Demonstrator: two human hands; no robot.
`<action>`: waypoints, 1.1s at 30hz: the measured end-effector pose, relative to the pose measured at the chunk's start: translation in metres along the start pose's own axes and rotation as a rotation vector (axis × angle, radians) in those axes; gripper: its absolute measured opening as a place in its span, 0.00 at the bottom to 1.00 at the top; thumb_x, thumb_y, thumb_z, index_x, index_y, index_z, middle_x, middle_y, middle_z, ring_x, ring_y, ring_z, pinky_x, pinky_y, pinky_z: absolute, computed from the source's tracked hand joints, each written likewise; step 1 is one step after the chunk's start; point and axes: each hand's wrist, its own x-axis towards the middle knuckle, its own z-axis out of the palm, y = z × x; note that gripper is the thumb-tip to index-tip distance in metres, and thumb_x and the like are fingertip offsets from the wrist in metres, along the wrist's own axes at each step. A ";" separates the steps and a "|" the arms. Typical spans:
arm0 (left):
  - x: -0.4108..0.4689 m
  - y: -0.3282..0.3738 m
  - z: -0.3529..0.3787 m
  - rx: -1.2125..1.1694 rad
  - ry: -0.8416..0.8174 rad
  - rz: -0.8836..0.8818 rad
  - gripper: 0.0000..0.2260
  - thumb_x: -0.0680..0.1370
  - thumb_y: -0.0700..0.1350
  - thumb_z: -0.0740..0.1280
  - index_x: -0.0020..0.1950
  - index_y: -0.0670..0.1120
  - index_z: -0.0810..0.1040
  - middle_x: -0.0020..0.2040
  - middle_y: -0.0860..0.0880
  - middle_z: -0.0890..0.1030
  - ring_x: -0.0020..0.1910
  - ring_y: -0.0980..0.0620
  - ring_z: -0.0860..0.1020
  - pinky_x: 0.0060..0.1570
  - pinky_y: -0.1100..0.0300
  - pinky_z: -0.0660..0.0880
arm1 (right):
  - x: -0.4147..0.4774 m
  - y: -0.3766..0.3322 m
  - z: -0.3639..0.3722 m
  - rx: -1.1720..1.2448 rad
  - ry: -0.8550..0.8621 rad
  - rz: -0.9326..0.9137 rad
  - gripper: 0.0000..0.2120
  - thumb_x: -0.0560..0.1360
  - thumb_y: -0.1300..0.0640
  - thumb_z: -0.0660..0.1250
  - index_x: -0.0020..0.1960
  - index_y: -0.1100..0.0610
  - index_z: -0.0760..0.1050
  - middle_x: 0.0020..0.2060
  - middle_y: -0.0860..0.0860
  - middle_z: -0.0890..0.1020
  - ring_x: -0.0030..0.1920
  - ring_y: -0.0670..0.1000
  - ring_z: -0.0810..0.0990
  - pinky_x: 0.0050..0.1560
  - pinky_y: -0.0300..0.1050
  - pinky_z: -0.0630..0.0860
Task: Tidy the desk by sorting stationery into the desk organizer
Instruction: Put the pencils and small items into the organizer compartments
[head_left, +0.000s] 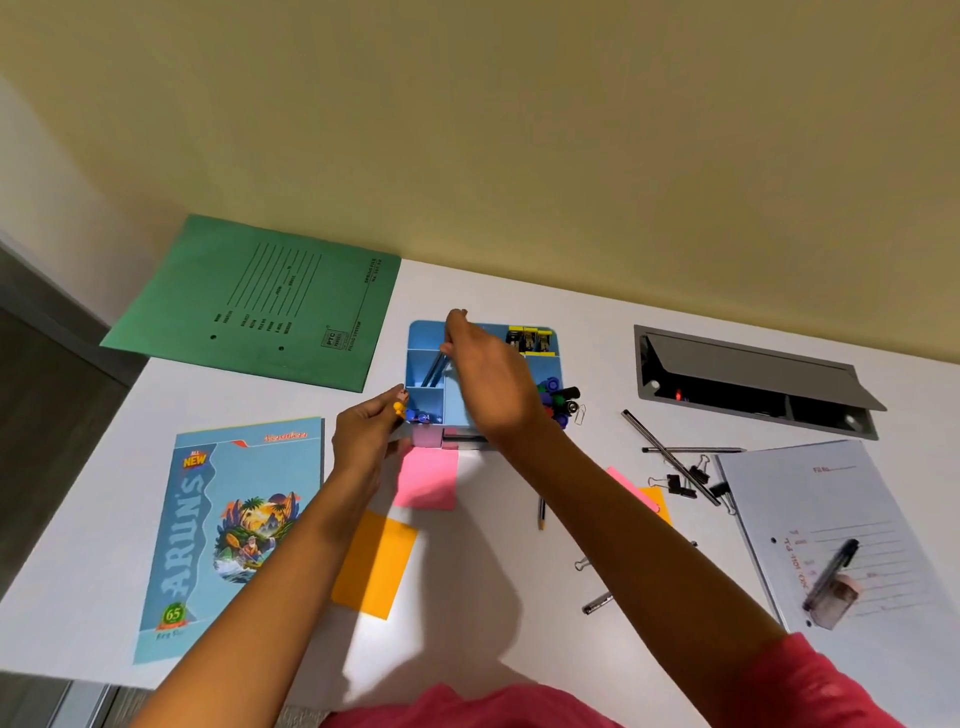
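Observation:
A blue desk organizer (423, 338) stands mid-desk, with pens in a left compartment and yellow-black clips (529, 339) at its back right. My right hand (488, 374) reaches over it, fingers pinched on the dark pens (434, 370) that stand in that compartment. My left hand (366, 434) rests at the organizer's front-left corner, its fingers closed against the wall by small yellow and blue pieces (410, 412). Pink sticky notes (426, 478) and an orange sticky note (375, 564) lie in front. Loose pens (670, 457) and black binder clips (685, 480) lie to the right.
A green folder (260, 301) lies at the back left and a blue notebook (228, 530) at the front left. A white file (841, 540) with a black pen and an eraser sits right. A grey cable hatch (753, 379) is open at the back right.

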 end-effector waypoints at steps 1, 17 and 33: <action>0.000 0.000 0.000 -0.004 -0.003 -0.002 0.14 0.76 0.46 0.68 0.60 0.43 0.80 0.52 0.43 0.83 0.52 0.46 0.80 0.44 0.53 0.79 | 0.005 -0.002 0.003 -0.043 -0.012 0.006 0.07 0.82 0.60 0.56 0.55 0.63 0.67 0.47 0.59 0.80 0.49 0.59 0.81 0.36 0.46 0.65; 0.005 -0.001 -0.005 0.010 -0.030 -0.003 0.15 0.76 0.45 0.68 0.61 0.43 0.79 0.52 0.43 0.82 0.49 0.47 0.79 0.35 0.62 0.80 | -0.049 0.025 -0.029 0.191 0.557 0.156 0.07 0.79 0.63 0.61 0.56 0.63 0.74 0.42 0.56 0.80 0.40 0.55 0.79 0.40 0.44 0.74; 0.004 -0.007 -0.003 0.051 -0.001 0.030 0.15 0.77 0.44 0.67 0.62 0.42 0.78 0.57 0.42 0.81 0.55 0.45 0.79 0.40 0.59 0.79 | -0.168 0.082 0.087 0.143 -0.085 0.837 0.13 0.77 0.50 0.64 0.51 0.60 0.70 0.45 0.53 0.76 0.44 0.55 0.77 0.38 0.42 0.67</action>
